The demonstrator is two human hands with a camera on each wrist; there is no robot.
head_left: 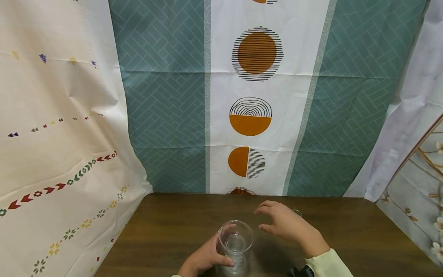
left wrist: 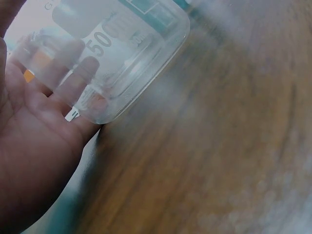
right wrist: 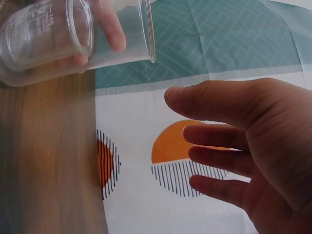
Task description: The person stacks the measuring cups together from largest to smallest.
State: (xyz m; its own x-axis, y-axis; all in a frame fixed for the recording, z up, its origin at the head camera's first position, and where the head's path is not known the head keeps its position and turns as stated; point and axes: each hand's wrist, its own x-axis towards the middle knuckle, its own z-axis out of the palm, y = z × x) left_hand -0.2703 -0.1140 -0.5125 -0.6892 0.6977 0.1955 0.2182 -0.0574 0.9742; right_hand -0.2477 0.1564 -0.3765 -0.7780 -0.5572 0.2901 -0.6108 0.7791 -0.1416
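Note:
My left hand grips a large clear glass beaker near the front of the table. Inside it sits a smaller clear beaker, whose printed scale shows in the right wrist view. In the left wrist view, the fingers and palm of the left hand lie around the large beaker's wall, and "500" is readable on it. To the beakers' right, my right hand hovers above the table with nothing in it. Its thumb and fingers are spread apart.
Behind the right hand, part of a clear round rim shows; the rest of that thing is hidden. The brown wooden table ends at a green and white patterned cloth. A cream cloth hangs at left. A black strap is on the right wrist.

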